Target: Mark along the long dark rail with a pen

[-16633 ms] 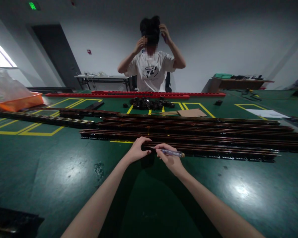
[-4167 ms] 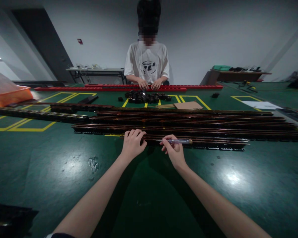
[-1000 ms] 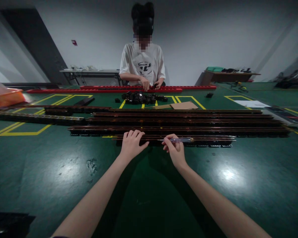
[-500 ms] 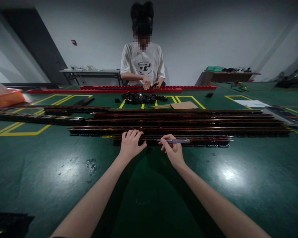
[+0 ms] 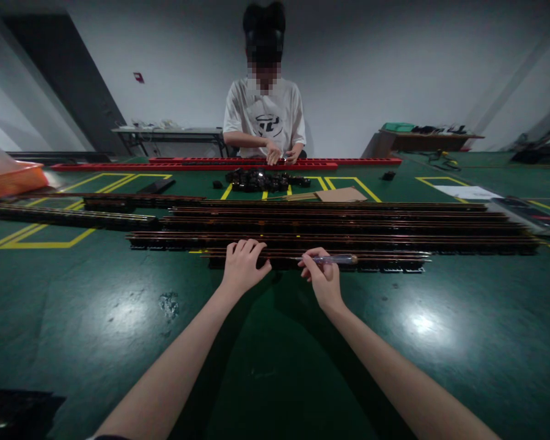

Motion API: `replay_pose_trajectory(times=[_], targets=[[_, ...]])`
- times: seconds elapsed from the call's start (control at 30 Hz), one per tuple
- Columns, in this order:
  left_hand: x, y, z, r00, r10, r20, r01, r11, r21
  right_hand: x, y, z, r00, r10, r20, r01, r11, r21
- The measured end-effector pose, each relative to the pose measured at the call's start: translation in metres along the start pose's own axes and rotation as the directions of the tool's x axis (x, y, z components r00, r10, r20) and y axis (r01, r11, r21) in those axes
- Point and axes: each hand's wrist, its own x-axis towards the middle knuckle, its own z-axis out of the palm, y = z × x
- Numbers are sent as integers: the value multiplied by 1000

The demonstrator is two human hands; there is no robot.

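My right hand (image 5: 321,276) is closed round a screwdriver (image 5: 337,260) with a clear, purplish handle. Its thin shaft points left along the nearest black rail (image 5: 385,264), which carries long copper-coloured strips. Over the left part of that same rail, my left hand (image 5: 244,269) is closed, fingers across the top and thumb on the near side. The screwdriver's tip is too dark to make out against the rail. Just beyond lie several more long black rails (image 5: 440,239) with copper strips, side by side.
Across the green table (image 5: 119,342), a person (image 5: 263,116) handles small parts over red rails (image 5: 201,165). A heap of black pieces (image 5: 256,180) and a cardboard piece (image 5: 341,194) lie between us. An orange bin (image 5: 13,180) stands at the left, a white paper (image 5: 465,192) at the right.
My right hand with the screwdriver has shifted slightly to the right. My left hand stays in place on the rail. The other person's fingers have moved a little.
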Motion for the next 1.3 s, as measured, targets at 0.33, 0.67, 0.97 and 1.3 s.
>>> replay_pose_trajectory(times=[0.33,0.67,0.97,1.3], targets=[[0,0,-2,1000,-11,12,11,1000,-7,1,2,1,999,-18,46,19,999,-27],[0,-1,-1,1000,-11,10,11,1000,-7,2,3,-1,998,-30,64,31,999,-27],[0,1,-1,1000,-20,3,20,1000,5,2,2,2,997,-16,81,17,1000,-16],[-1,-2,0,1000,-4,-9,4,1000,4,1,1,3,997,-23,72,25,999,-29]])
